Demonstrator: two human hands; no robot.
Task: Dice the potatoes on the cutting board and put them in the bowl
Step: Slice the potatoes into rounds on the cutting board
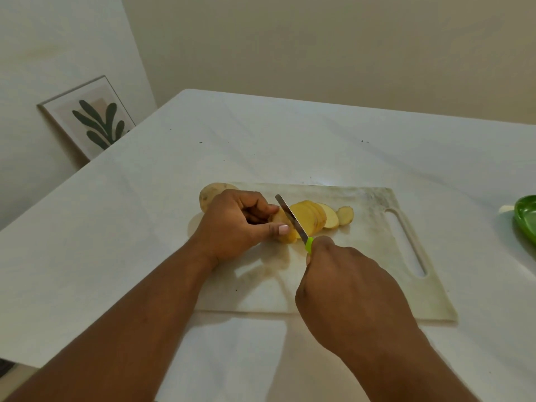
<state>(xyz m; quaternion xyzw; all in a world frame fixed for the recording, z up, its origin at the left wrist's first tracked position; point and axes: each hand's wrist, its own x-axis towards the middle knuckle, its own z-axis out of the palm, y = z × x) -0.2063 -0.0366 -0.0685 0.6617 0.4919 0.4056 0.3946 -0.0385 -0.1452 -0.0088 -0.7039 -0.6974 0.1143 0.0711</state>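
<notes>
Seen from above, looking down at a white cutting board (362,256) lying flat on a table (116,227) under a white cloth, slot handle at the right edge.

Left hand (235,224) curled over the uncut end of a potato (282,227) near the middle of the board — fingers bent on top, thumb (277,229) pressed along the near side, pale nail showing. Clamped firmly on that piece, holding it down.

Right hand (348,291) wrapped around the green handle of a small knife (291,217), only the front tip of the handle poking out past the fingers. Blade angled away and to the left, resting in the potato just beside the left thumb, between the held end and the slices already cut.

Slices (311,217) fanned out to the right of the blade, leaning one against the next — yellow flesh facing up, the last flat slice and a small end piece (345,215) lying apart from the stack, still on the board.

A second potato (210,194), whole and unpeeled, sitting at the far left corner of the board, partly hidden behind the left hand.

Green bowl (526,217) at the right edge of the picture, on the cloth, well apart from the board; only part of its rim visible, contents impossible to tell.

Framed leaf print (90,117) leaning against the wall past the table's left side.
</notes>
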